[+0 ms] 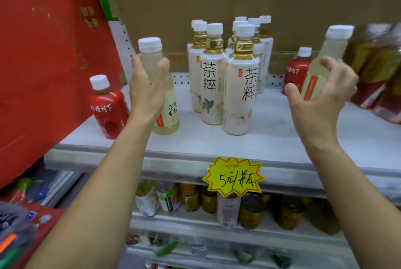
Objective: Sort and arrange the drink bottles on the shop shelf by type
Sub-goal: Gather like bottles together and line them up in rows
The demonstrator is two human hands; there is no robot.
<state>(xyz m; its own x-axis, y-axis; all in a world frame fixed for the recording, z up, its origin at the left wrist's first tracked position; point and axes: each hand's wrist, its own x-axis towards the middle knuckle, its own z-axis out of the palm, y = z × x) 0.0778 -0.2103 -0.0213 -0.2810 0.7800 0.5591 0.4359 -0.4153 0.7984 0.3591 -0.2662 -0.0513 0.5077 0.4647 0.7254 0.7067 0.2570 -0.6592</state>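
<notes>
My left hand (147,88) is wrapped around the upper part of a pale yellow drink bottle (171,112) that stands upright on the grey shelf (282,138), left of centre. My right hand (321,99) curls around a second pale yellow bottle (325,52), which is tilted to the right above the shelf. Between the hands stands a cluster of several white tea bottles (240,95) with white caps. A short red-labelled bottle (108,108) stands at the far left. Another red-labelled bottle (297,71) stands behind my right hand.
A big red carton (43,52) leans over the shelf's left end. Blurred amber bottles (379,73) crowd the right end. A yellow star price tag (233,177) hangs on the shelf's front edge. Lower shelves hold several mixed bottles (217,201). Brown cardboard backs the shelf.
</notes>
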